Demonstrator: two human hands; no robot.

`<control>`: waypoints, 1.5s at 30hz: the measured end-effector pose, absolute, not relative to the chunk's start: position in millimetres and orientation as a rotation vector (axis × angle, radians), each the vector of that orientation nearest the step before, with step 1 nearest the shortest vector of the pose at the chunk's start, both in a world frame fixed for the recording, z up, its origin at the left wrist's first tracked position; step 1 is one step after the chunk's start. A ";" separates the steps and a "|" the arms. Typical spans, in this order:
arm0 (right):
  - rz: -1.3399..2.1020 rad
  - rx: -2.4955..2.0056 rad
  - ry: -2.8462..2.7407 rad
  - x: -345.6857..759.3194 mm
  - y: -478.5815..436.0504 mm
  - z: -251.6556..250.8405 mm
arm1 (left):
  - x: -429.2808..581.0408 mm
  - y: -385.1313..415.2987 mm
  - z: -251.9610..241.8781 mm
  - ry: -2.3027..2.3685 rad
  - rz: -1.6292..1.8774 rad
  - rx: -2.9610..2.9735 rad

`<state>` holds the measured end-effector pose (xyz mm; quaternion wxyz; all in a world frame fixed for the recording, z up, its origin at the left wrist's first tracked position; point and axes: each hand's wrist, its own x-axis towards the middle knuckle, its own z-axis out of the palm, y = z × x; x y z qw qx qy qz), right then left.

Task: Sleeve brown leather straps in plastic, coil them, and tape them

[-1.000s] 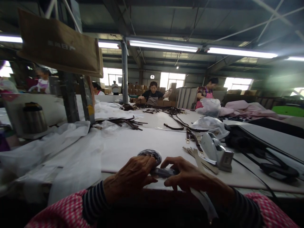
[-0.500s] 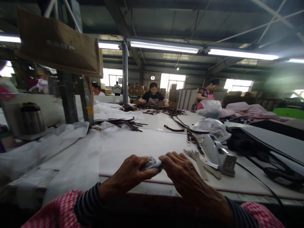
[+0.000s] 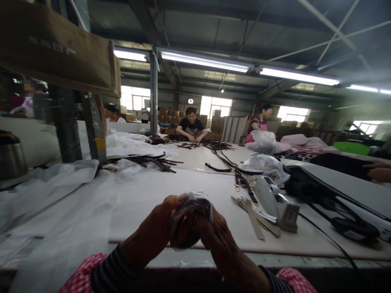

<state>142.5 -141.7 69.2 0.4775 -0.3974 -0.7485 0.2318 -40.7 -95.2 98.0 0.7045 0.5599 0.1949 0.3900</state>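
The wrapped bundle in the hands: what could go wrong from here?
The bundle has shiny plastic that might slip between the left hand and right hand. It is near the front edge of the table, so might fall if dropped. Loose tan strips lie beside the right hand and might get knocked.

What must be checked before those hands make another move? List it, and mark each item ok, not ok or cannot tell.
1. Left grip on the wrapped bundle: ok, it holds the left side.
2. Right grip on the bundle: ok, it is against the right side.
3. Wrapping closed all round: cannot tell, the hands and shadow hide part of it.
4. Bundle apart from the tape dispenser: ok, the dispenser stands off to the right.
5. Table free of loose items: not ok, dark straps and pale strips lie on it.
6. Co-worker's hands away from the bundle: ok, they are across the table.
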 end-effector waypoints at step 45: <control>-0.140 -1.303 -2.619 189.5 -69.8 20.7 | -59.8 -5.2 6.0 0.736 0.591 3.193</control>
